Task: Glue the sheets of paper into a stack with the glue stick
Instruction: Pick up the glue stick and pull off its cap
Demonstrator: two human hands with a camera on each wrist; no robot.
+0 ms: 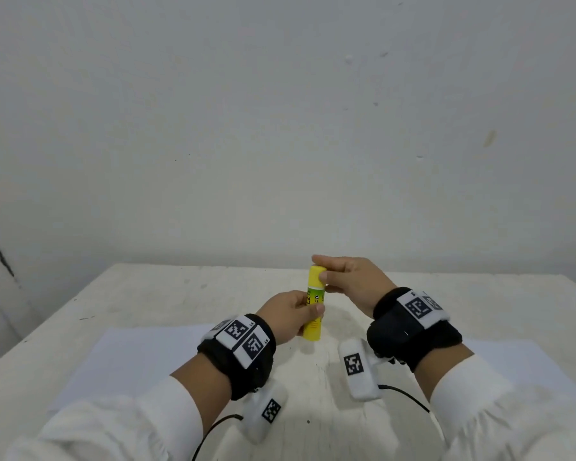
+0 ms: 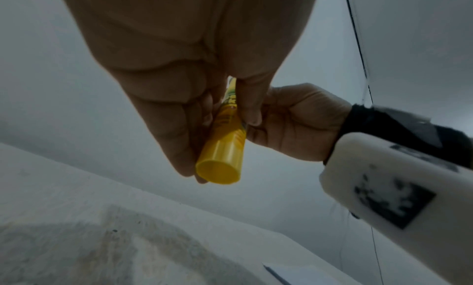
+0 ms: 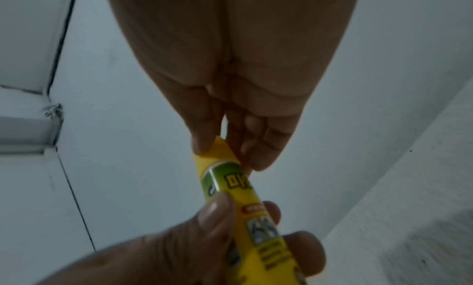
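A yellow glue stick (image 1: 314, 304) with a green label band stands upright in the air above the table. My left hand (image 1: 293, 314) grips its lower body, fingers and thumb wrapped round it (image 2: 225, 147). My right hand (image 1: 343, 277) pinches the yellow cap (image 1: 316, 276) at the top, thumb and fingers on either side (image 3: 217, 153). The cap sits on the tube. White paper (image 1: 137, 357) lies flat on the table at the left, under my left forearm. More white paper (image 1: 512, 361) lies at the right, partly hidden by my right arm.
The white table (image 1: 187, 287) has scuffed, stained patches and ends at a pale wall (image 1: 280, 128) behind. Black wristbands with white marker blocks and thin cables hang from both wrists above the table's near part.
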